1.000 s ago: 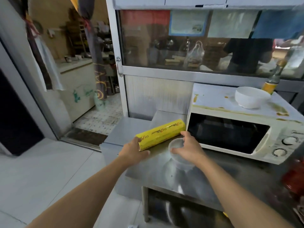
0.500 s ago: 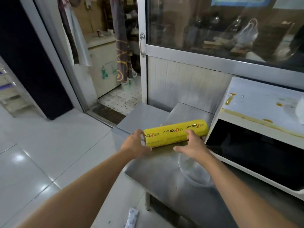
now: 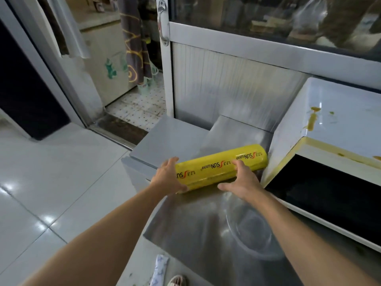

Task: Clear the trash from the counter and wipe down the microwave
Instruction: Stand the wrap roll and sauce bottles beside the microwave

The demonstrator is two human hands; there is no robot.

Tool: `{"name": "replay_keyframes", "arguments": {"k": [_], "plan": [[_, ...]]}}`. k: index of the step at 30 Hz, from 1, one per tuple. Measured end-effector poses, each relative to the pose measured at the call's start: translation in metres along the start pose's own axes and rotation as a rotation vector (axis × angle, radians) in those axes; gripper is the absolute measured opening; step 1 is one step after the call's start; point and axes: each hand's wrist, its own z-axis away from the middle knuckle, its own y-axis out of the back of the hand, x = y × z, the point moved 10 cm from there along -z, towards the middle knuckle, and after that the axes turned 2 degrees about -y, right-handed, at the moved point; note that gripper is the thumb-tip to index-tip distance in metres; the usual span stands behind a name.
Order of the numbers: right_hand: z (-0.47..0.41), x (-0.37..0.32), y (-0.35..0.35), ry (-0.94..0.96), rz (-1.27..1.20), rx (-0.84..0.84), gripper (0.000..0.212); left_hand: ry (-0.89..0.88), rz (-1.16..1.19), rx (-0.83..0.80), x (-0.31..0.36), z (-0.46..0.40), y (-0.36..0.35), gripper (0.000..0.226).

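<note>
- A yellow roll of cling wrap point(image 3: 221, 167) lies on its side on the steel counter point(image 3: 185, 228), its right end just beside the white microwave point(image 3: 338, 124).
- The left hand point(image 3: 168, 178) cups the roll's left end, fingers curled around it and the thumb underneath.
- The right hand point(image 3: 242, 182) grips the roll nearer its middle — fingers curled over the top, thumb stretched out along the near side.
- A clear glass bowl point(image 3: 250, 230) sits upright on the counter under the right forearm, between the roll and the near edge.
- The microwave stands on the right part of the counter; brown-yellow sauce stains point(image 3: 312, 118) run across its white top and along the upper front edge above the dark door.
- Behind the counter rises a ribbed metal panel point(image 3: 226, 87) with a glass window above.
- On the pale floor tiles near the counter's corner lie a small printed wrapper point(image 3: 158, 269) and — just beside it — a sandal toe point(image 3: 177, 281).
</note>
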Motion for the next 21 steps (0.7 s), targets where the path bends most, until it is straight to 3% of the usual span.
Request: {"name": "replay_keyframes", "arguments": {"k": [8,21], "plan": [[-0.027,0.005,-0.004,-0.029,0.015,0.033,0.086,-0.031,0.025,-0.071,-0.011,-0.032,-0.018,0.100],[-0.026,-0.009,0.011,0.019,0.080,0.055,0.090,-0.143,-0.032,0.023,0.015,-0.031,0.020,0.093]]}}
